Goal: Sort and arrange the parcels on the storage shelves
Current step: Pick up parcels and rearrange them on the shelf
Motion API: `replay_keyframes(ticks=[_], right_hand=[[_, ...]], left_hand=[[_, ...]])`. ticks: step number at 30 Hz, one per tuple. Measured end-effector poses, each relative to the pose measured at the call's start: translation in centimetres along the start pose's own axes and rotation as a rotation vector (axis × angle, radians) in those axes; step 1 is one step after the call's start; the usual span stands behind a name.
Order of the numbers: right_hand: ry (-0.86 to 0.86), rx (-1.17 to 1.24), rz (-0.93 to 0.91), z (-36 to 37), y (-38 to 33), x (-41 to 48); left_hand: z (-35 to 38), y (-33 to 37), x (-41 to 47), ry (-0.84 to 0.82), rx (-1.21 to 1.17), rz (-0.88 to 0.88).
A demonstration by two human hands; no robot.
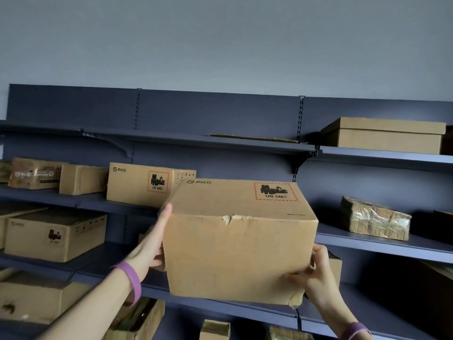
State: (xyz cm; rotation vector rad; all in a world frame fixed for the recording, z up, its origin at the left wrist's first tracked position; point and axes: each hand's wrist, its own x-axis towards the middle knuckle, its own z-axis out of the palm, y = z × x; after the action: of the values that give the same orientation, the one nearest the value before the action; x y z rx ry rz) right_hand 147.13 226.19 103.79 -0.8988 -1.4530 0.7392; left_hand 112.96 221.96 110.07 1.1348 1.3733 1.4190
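As hands (157,241) (316,273) hold box (240,253), lbls read PICO, UN 3481.

Both arms raised; left grip (157,239) flat (fingers straight), right grip (316,273) curled.

held box (239,241) before shelves (382,244); second box (144,185) behind-left | wrapped parcel (375,218) right

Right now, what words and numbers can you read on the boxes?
"PICO": held box.
"UN 3481": held box, red-dashed label.
"PICO": shelf box behind it.
"UN 3481": same shelf box.
Too blurred: held box's small print, far-left box, lower-left box.
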Motion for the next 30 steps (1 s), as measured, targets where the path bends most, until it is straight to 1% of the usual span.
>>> replay_keyframes(ticks=[2,5,6,8,10,11,12,16,19,21,23,26,28,30], right_hand=[[-0.044,-0.012,-0.003,-0.4,0.0,0.1],[-0.102,0.041,0.054,-0.9,-1.1,0.5],[-0.140,0.096,0.086,-1.3,-1.3,0.4],[-0.122,0.174,0.211,-1.5,-1.7,0.2],[-0.180,0.170,0.310,-1.2,-2.8,0.4],[-0.215,0.181,0.325,-1.2,-2.9,0.2],[-0.247,0.194,0.331,-1.5,-2.8,-0.4],[-0.235,0.157,0.290,-1.9,-2.3,-0.4],[-0.298,0.167,0.262,-2.6,-2.0,-0.9],[-0.349,0.204,0.251,-3.0,-1.6,-1.3],[-0.350,0.181,0.228,-3.1,-1.0,-1.5],[-0.291,0.105,0.161,-2.7,-0.6,-1.9],[-0.256,0.085,0.122,-2.4,-0.3,-2.2],[-0.244,0.087,0.108,-2.2,0.0,-2.4]], left_hand=[[0.0,0.0,0.2,0.020,-0.050,-0.010],[-0.1,-0.4,0.2,-0.001,-0.168,0.013],[-0.3,-0.8,0.2,-0.008,-0.192,0.026],[-0.7,-1.6,0.1,-0.030,-0.215,0.056],[-1.1,-2.3,-0.2,-0.075,-0.226,0.081],[-1.2,-2.5,-0.2,-0.102,-0.217,0.084],[-1.4,-2.8,-0.3,-0.133,-0.200,0.085],[-2.1,-3.2,-0.6,-0.256,-0.159,0.061],[-2.8,-3.3,-1.1,-0.261,-0.153,0.042],[-3.0,-3.7,-1.6,-0.276,-0.096,0.039],[-2.6,-4.1,-1.9,-0.252,0.006,0.039],[-1.2,-4.9,-2.0,-0.081,0.188,0.020],[-0.5,-5.8,-1.8,-0.009,0.207,0.023],[-0.1,-6.6,-1.6,0.035,0.173,0.038]])
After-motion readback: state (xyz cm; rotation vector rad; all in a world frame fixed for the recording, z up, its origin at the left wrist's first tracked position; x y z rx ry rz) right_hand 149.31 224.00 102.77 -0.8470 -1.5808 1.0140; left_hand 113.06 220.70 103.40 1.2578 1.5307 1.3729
